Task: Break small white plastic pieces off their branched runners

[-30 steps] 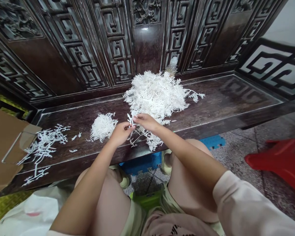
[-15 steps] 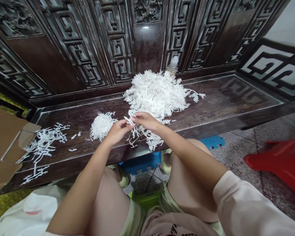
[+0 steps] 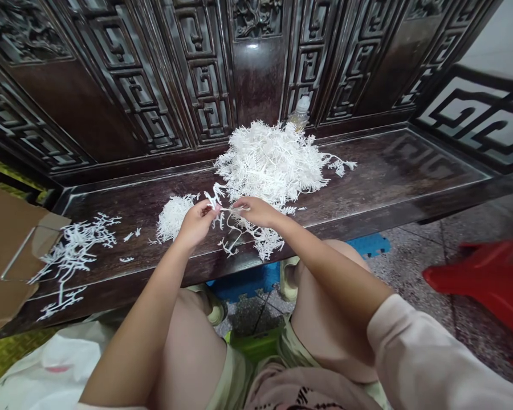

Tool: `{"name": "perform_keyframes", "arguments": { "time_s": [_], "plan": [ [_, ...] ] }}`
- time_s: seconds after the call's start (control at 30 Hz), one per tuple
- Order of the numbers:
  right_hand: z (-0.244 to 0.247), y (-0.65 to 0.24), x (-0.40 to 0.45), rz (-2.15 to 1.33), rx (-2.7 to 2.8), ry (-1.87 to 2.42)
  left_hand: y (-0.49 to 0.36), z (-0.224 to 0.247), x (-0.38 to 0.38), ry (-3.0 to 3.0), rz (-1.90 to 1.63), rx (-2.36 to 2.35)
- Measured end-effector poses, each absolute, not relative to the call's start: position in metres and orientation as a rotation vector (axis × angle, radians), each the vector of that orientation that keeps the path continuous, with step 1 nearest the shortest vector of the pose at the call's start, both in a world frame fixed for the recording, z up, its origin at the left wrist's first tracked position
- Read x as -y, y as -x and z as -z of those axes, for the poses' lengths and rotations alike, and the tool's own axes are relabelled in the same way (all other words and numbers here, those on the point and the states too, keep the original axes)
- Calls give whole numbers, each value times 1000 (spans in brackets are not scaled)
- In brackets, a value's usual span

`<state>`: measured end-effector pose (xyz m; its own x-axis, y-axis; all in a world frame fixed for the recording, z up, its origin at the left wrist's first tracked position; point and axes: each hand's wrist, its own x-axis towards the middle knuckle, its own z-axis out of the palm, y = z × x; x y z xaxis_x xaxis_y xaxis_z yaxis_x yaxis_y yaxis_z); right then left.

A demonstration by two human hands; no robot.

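At the far left, a flap of brown cardboard (image 3: pixel 4 250) overhangs the dark carved wooden bench seat (image 3: pixel 393 165), and loose white branching sprigs (image 3: pixel 74 250) lie scattered beside it. Next comes a small, dense white clump (image 3: pixel 173 219), just beside the left hand (image 3: pixel 194 225). The work in hand appears to be teasing one white sprig (image 3: pixel 216 196) free. The left fingertips pinch it, while the right hand (image 3: pixel 256 212) holds a thin white strand (image 3: pixel 233 209) leading toward it; the hands are close but not touching. The tangled branches seem to call for a slow, careful pull. Below the right hand, a loose white tangle (image 3: pixel 256 239) rests against the large white heap (image 3: pixel 269 162), with a plastic bottle (image 3: pixel 300 114) behind it against the carved panel (image 3: pixel 256 74). Further right, a blue foam mat (image 3: pixel 370 245) lies on the speckled stone floor (image 3: pixel 410 273), near a red plastic stool (image 3: pixel 483 273).
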<state>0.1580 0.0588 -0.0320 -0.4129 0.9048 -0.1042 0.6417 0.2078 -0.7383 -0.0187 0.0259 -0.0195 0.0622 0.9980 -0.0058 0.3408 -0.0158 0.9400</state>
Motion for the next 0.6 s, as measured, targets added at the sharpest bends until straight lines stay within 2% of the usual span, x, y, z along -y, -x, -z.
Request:
{"name": "perform_keyframes", "arguments": {
  "time_s": [0.13, 0.23, 0.3, 0.43, 0.6],
  "plan": [
    [28, -156, -50, -601, 2167, 1549, 22, 24, -30, -1472, -1058, -1374],
    [29, -159, -54, -506, 2013, 1671, 23, 25, -32, -1353, -1111, -1376],
    [32, -162, -60, -680, 1922, 1720, 22, 23, -31, -1270, -1136, -1363],
    [39, -162, -67, -1237, 1758, 1639, 19, 17, -29, -1181, -1145, -1374],
    [33, -157, -63, -1376, 1505, 1595, 29, 20, -33, -1022, -1241, -1594]
  ]
}}
